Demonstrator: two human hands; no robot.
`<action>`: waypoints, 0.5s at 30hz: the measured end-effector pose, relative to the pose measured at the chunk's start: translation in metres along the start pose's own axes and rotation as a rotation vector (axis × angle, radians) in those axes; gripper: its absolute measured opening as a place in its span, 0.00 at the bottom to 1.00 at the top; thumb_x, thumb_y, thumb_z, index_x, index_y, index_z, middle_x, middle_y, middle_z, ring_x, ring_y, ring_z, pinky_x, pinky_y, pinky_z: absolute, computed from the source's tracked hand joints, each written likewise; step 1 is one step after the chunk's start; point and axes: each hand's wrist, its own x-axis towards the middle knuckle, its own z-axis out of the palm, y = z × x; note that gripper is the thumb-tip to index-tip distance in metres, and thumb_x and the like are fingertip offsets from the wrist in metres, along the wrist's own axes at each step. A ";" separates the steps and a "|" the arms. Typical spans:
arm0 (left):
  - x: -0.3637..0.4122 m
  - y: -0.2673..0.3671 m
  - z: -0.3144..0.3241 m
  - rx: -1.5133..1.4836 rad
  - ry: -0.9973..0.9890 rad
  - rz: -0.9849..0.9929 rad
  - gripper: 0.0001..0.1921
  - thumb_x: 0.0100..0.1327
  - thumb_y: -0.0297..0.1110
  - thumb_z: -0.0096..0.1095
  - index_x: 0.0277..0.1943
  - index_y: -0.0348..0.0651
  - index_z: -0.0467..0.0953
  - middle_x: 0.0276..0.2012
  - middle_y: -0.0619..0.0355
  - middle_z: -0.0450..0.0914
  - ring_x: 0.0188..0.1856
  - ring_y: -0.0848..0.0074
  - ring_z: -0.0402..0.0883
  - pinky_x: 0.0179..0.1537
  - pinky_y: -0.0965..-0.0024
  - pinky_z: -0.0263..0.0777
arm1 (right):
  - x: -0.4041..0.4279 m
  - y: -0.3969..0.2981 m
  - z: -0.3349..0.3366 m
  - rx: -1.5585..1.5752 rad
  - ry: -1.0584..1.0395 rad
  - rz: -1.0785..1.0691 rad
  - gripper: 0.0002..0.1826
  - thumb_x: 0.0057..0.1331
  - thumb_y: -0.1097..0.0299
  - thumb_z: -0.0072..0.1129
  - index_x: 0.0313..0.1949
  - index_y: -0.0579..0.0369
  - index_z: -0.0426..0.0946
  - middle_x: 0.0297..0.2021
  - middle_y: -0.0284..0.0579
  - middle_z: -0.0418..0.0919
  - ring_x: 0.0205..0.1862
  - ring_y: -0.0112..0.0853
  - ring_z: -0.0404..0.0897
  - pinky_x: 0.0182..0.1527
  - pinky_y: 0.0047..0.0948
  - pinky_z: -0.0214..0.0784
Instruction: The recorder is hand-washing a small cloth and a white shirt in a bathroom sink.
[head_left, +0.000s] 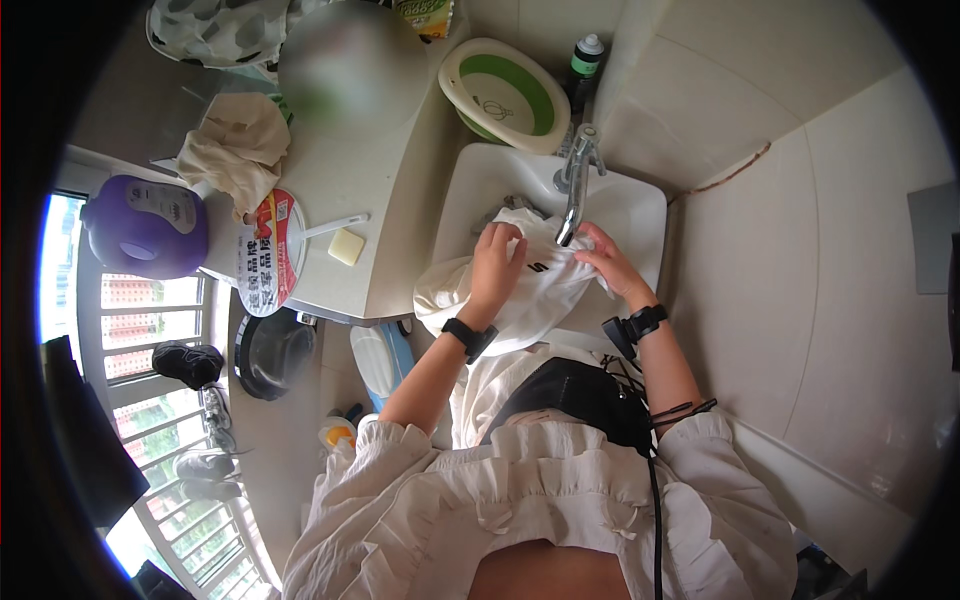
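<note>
A white cloth garment (544, 311) with a small black mark lies partly in the white washbasin (634, 199) and hangs over its front edge. My right hand (613, 262) pinches the garment's edge just right of the chrome tap's (576, 196) spout. On the garment's left part is my left hand (495, 266), its fingers curled; whether they grip the fabric is hidden. The spout points down onto the cloth between both hands. Behind the garment, a bunched grey cloth (517, 202) shows inside the basin. No water stream can be made out.
Behind the basin stand a green-and-white plastic tub (540, 94) and a black spray can (584, 64). The left counter (352, 172) holds a soap bar (346, 247), a white-handled brush (334, 225), a printed round fan (270, 255), a beige cloth (236, 142) and a purple detergent jug (150, 225).
</note>
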 end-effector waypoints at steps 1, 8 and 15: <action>-0.001 0.004 -0.002 0.038 -0.042 -0.004 0.07 0.53 0.28 0.58 0.35 0.37 0.73 0.34 0.50 0.75 0.35 0.59 0.75 0.37 0.64 0.68 | 0.000 0.000 0.002 -0.002 0.000 0.002 0.25 0.56 0.79 0.50 0.54 0.53 0.59 0.41 0.34 0.69 0.32 0.16 0.72 0.31 0.15 0.63; -0.009 -0.008 0.015 -0.027 -0.134 0.166 0.10 0.52 0.32 0.59 0.37 0.38 0.74 0.37 0.50 0.77 0.39 0.61 0.76 0.40 0.67 0.69 | -0.001 -0.004 0.011 0.062 0.020 -0.036 0.18 0.58 0.75 0.51 0.49 0.52 0.64 0.36 0.32 0.70 0.30 0.15 0.71 0.30 0.13 0.62; -0.006 -0.001 0.012 -0.211 -0.385 -0.359 0.11 0.60 0.35 0.54 0.39 0.36 0.72 0.35 0.50 0.77 0.37 0.68 0.77 0.38 0.72 0.68 | 0.002 0.010 0.004 0.017 0.068 -0.067 0.14 0.60 0.72 0.53 0.46 0.53 0.66 0.34 0.30 0.71 0.29 0.14 0.71 0.29 0.14 0.62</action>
